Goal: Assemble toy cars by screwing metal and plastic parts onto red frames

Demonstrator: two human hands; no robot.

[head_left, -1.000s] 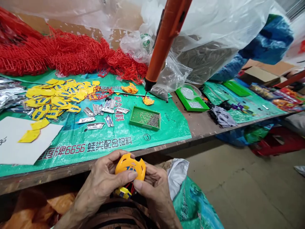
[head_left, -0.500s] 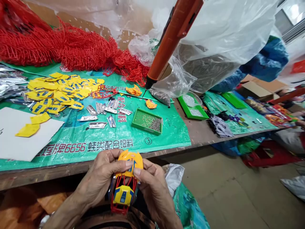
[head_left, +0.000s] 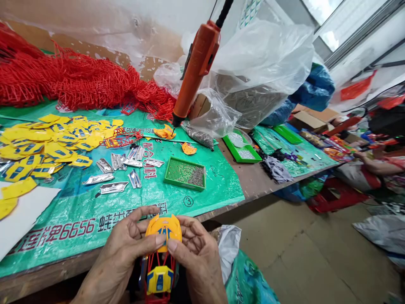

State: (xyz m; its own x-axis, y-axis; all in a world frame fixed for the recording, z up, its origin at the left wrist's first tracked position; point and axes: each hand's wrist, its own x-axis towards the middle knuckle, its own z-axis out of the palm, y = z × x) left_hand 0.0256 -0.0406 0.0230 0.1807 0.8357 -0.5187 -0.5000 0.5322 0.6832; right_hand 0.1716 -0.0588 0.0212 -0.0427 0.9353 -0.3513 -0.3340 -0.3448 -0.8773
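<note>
A toy car (head_left: pixel 160 279) with an orange front, a yellow-and-blue roof panel and a red bar frame is held in front of me, below the table edge. My left hand (head_left: pixel 126 245) grips its left side, the thumb lying on the orange front piece (head_left: pixel 163 226). From the other side my right hand (head_left: pixel 198 249) holds it, thumb pressed beside the left thumb and fingers curled along the edge. The undersides of the car and some fingertips are hidden. Above the table hangs an orange electric screwdriver (head_left: pixel 198 69), tip down.
A green tray of small screws (head_left: pixel 185 174) lies on the green sheet (head_left: pixel 218 185). Left of it are silver parts (head_left: pixel 114 187), a pile of yellow panels (head_left: pixel 63 139) and a heap of red frames (head_left: pixel 82 84). Another person's arm (head_left: pixel 376 164) shows at far right.
The view has turned, so the table things sit further left and the screwdriver shows more fully. Both hands still hold the toy car, now lower in view, thumbs on its orange front.
</note>
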